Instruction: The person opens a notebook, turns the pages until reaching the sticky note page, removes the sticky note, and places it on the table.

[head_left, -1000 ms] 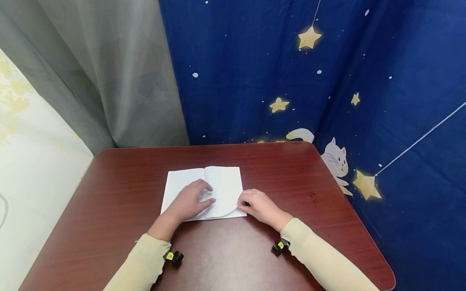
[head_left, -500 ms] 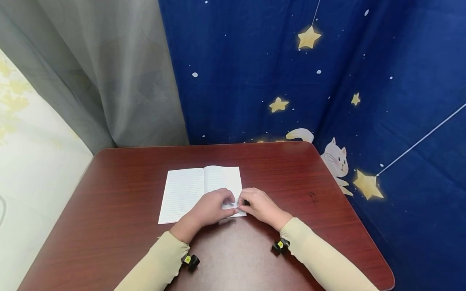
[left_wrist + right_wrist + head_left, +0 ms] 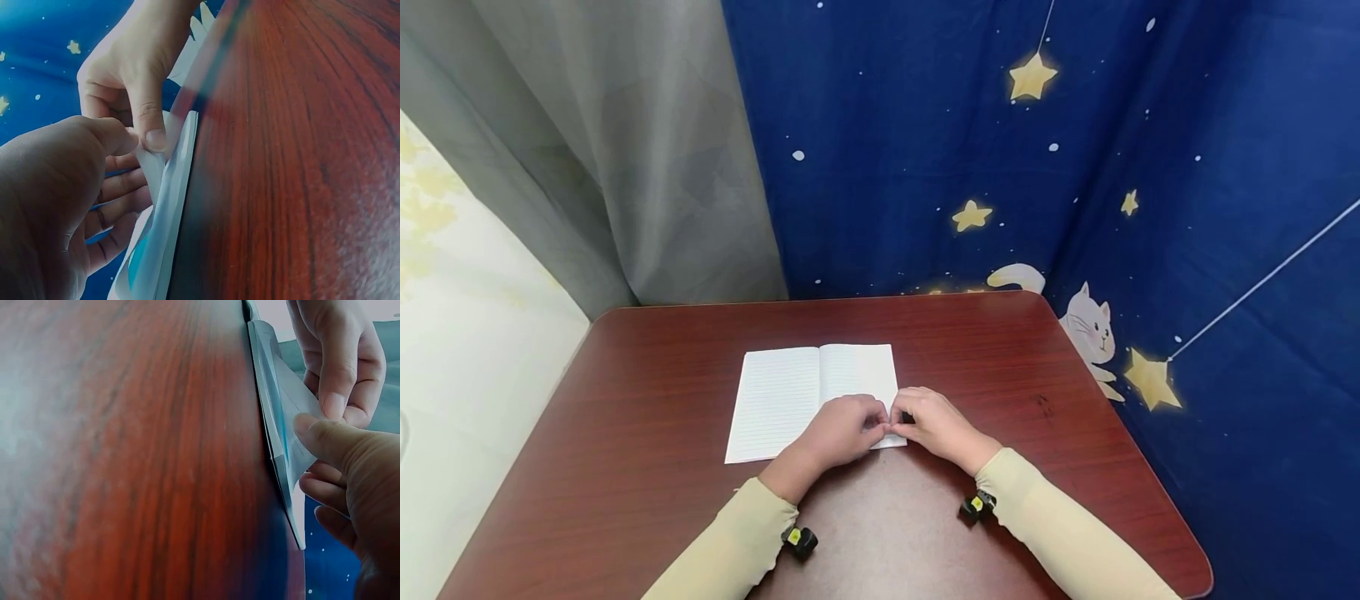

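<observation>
An open notebook [image 3: 778, 396] with lined white pages lies flat on the table. At the lower corner of its right-hand half, my left hand [image 3: 842, 429] and right hand [image 3: 934, 423] meet fingertip to fingertip. The right hand pinches the lifted corner of a page [image 3: 300, 400] between thumb and fingers. Close beside it, the left thumb and forefinger pinch the same page, as the right wrist view shows. In the left wrist view the page [image 3: 150, 172] bends up off the sheets below. The hands hide part of the lower right page.
The notebook rests on a reddish-brown wooden table [image 3: 647, 400] with rounded corners. Behind it hang a grey curtain [image 3: 685, 167] and a blue curtain [image 3: 895, 125] printed with stars and a cat. A small black camera [image 3: 801, 542] is strapped at the left wrist, another [image 3: 976, 507] at the right.
My left hand has moved right from the notebook's middle to the lifted page corner and now pinches there. The right hand has stayed at the corner, keeping its pinch.
</observation>
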`<state>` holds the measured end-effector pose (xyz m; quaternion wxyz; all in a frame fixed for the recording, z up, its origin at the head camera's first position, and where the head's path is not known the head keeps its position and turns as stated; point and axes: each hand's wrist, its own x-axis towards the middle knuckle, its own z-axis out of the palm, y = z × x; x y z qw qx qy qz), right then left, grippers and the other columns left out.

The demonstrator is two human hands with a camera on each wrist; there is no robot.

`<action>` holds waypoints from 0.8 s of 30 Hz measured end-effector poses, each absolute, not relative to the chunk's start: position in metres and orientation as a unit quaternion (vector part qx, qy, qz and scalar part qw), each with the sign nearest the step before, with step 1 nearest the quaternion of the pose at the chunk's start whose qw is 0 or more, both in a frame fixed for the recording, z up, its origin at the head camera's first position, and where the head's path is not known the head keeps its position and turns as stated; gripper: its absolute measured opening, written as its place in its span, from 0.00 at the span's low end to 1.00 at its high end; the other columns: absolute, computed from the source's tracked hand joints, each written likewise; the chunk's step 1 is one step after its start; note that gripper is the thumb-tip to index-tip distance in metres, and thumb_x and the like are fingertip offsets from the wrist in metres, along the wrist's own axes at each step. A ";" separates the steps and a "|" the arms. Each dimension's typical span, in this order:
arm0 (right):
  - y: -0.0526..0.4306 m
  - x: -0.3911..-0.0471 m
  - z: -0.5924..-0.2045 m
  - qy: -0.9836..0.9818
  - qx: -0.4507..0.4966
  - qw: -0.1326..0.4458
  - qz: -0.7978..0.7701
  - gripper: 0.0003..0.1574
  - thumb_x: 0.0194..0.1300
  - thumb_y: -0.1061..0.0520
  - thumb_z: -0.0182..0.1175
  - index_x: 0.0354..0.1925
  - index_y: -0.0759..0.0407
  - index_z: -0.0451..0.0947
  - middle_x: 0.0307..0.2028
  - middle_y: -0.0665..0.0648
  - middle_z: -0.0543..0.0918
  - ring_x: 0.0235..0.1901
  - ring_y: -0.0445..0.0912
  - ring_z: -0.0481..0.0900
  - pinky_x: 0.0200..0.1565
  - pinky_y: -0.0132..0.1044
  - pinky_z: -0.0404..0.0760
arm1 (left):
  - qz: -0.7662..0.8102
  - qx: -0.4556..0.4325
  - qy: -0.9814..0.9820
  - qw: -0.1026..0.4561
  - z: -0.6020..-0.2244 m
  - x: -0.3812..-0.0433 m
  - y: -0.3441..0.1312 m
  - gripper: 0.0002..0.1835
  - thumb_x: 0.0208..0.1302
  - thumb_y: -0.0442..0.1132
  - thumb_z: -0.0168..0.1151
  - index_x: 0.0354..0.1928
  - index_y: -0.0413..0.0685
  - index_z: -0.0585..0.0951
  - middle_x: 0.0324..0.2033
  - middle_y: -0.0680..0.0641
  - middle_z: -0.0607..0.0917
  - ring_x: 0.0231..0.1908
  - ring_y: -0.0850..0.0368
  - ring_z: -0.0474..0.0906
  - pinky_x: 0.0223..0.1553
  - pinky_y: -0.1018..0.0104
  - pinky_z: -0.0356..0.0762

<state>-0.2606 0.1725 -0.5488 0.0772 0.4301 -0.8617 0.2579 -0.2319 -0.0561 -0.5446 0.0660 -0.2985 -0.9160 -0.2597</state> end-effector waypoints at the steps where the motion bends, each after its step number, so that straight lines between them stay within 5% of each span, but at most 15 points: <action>1: 0.173 -0.261 -0.549 -0.864 0.426 0.076 0.256 0.14 0.68 0.54 0.80 0.38 0.48 0.81 0.36 0.46 0.83 0.39 0.45 0.81 0.46 0.41 0.80 | -0.257 -0.297 -0.917 0.068 -0.545 -0.232 -0.056 0.08 0.70 0.42 0.73 0.31 0.61 0.86 0.28 0.62 0.81 0.29 0.65 0.75 0.35 0.62 0.79; 7: 0.177 -0.261 -0.554 -0.902 0.361 0.065 0.230 0.33 0.66 0.40 0.81 0.57 0.57 0.81 0.54 0.52 0.83 0.51 0.49 0.83 0.57 0.47 0.83 | -0.271 -0.266 -0.924 0.055 -0.544 -0.235 -0.057 0.07 0.65 0.40 0.71 0.30 0.60 0.83 0.25 0.63 0.78 0.26 0.68 0.73 0.31 0.65 0.76; 14: 0.177 -0.261 -0.560 -0.940 0.288 0.012 0.185 0.55 0.69 0.27 0.73 0.77 0.59 0.73 0.77 0.60 0.73 0.76 0.57 0.72 0.74 0.58 0.72 | -0.350 -0.207 -0.913 0.023 -0.536 -0.236 -0.063 0.08 0.61 0.36 0.69 0.31 0.57 0.80 0.24 0.62 0.79 0.26 0.67 0.75 0.31 0.65 0.76; 24: 0.170 -0.258 -0.562 -0.944 0.306 -0.010 0.122 0.57 0.73 0.23 0.65 0.82 0.57 0.70 0.83 0.62 0.66 0.83 0.60 0.62 0.77 0.62 0.66 | -0.411 -0.180 -0.893 0.019 -0.524 -0.232 -0.070 0.09 0.65 0.34 0.67 0.32 0.57 0.78 0.24 0.59 0.78 0.26 0.63 0.73 0.31 0.65 0.73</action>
